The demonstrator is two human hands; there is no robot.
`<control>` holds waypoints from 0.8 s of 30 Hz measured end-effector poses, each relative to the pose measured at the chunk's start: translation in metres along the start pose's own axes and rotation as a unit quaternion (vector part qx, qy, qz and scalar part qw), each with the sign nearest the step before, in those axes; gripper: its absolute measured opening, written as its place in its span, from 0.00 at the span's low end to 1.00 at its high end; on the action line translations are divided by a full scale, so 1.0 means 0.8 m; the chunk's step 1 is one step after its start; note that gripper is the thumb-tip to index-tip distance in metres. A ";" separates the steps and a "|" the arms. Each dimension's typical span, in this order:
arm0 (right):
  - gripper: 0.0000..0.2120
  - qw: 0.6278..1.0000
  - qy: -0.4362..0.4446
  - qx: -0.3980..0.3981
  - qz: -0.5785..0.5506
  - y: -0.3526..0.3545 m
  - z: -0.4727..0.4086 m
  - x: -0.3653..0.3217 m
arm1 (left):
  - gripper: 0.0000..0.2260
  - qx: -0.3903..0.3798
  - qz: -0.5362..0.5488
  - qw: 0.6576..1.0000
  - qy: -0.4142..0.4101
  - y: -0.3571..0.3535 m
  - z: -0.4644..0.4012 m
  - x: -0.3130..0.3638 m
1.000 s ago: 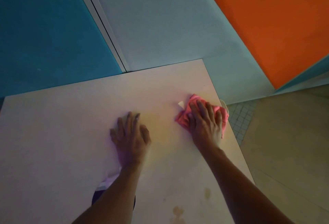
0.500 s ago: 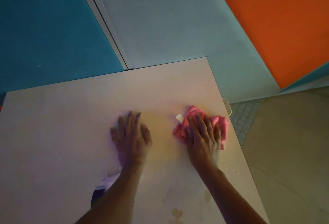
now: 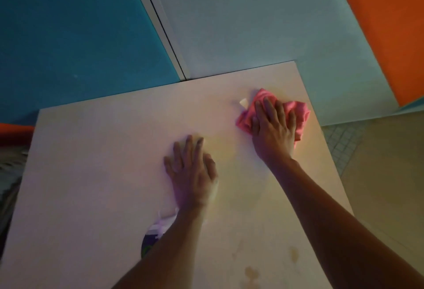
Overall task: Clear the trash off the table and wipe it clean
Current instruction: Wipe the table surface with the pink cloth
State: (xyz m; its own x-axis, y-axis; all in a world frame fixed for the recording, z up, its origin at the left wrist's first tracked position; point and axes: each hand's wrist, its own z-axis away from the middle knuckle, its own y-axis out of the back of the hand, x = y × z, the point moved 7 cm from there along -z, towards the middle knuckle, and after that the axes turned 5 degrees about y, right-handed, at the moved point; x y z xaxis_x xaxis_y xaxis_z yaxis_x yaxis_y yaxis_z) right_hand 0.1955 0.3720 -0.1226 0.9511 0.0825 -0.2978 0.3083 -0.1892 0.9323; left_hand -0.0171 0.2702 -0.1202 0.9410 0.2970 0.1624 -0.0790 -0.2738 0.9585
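Cloth moved farther up table | R hand flat on it | L hand flat, unmoved

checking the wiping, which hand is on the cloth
The right hand, spread flat on the pink cloth near the table's far right corner. The left hand lies flat on bare tabletop.

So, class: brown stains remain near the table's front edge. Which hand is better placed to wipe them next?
Right. The right hand already presses the pink cloth; the stains lie on its side. The left hand rests flat, holding nothing.
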 end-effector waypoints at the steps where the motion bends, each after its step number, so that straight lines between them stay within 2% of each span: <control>1: 0.20 1.000 0.006 0.021 -0.003 0.006 0.018 -0.006 | 0.21 0.000 -0.002 1.000 -0.001 0.000 0.000 0.000; 3: 0.19 0.999 0.022 0.038 -0.008 0.013 0.059 -0.022 | 0.21 -0.001 -0.005 1.000 0.001 0.000 0.000 -0.003; 6: 0.19 0.998 0.057 0.022 -0.005 0.017 0.084 -0.026 | 0.22 -0.004 0.002 1.000 0.005 -0.001 -0.001 -0.002; 10: 0.22 0.998 0.058 -0.030 0.023 0.005 0.022 -0.002 | 0.22 -0.005 0.005 1.000 0.004 -0.003 -0.001 -0.001; 15: 0.25 0.995 0.021 -0.100 0.000 -0.016 -0.083 0.014 | 0.21 -0.007 0.008 1.000 0.003 -0.006 0.001 -0.001; 19: 0.25 0.996 0.013 -0.093 -0.009 -0.019 -0.081 0.004 | 0.21 0.006 0.011 1.000 0.002 -0.007 0.000 -0.004; 24: 0.21 0.998 0.067 -0.018 -0.007 -0.001 0.026 -0.029 | 0.21 0.009 0.001 1.000 -0.002 -0.009 -0.001 -0.003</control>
State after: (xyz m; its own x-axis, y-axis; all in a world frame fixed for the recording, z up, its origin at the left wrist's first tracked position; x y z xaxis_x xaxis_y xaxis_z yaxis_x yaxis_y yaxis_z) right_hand 0.1735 0.3502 -0.1208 0.9348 0.2151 -0.2827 0.3179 -0.1511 0.9360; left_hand -0.0193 0.2720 -0.1276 0.9424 0.2919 0.1634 -0.0750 -0.2915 0.9536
